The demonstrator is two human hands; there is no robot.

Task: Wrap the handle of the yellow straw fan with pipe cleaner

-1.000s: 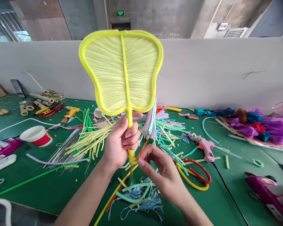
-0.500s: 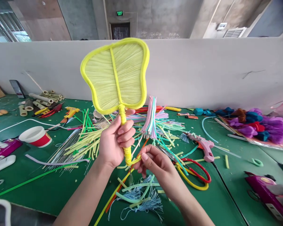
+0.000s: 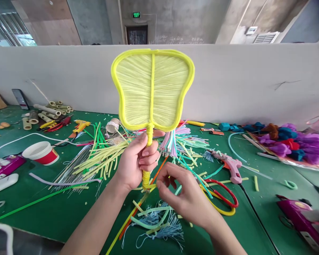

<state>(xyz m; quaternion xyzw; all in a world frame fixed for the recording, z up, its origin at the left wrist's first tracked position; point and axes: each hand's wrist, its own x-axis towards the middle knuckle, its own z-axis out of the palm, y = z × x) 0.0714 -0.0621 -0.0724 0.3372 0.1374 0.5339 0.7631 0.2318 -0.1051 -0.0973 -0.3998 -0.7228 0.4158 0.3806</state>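
Note:
A yellow hand fan [image 3: 138, 90] with a fuzzy rim and a central rib stands upright before me. My left hand [image 3: 138, 161] is closed round its wrapped handle. From the foot of the handle a short yellow pipe cleaner end [image 3: 152, 186] sticks out to the right. My right hand [image 3: 182, 189] pinches the tip of it between thumb and forefinger, just right of the handle. Blue tassels [image 3: 164, 226] and cut pale-green pipe cleaner pieces lie on the table below my hands. Behind the fan stands a bundle of pastel pipe cleaners [image 3: 170, 143], partly hidden.
Scissors [image 3: 232, 196] with red and yellow handles and a pink glue gun [image 3: 232, 166] lie to the right. A paper cup [image 3: 42, 153], a yellow glue gun [image 3: 81, 126] and bamboo pieces [image 3: 51, 111] are at left. Purple flowers [image 3: 308, 143] lie far right.
The fan has turned from a leftward tilt to upright and moved right, its face now square to me. My left hand moved slightly right with it; the right hand's fingers are more arched.

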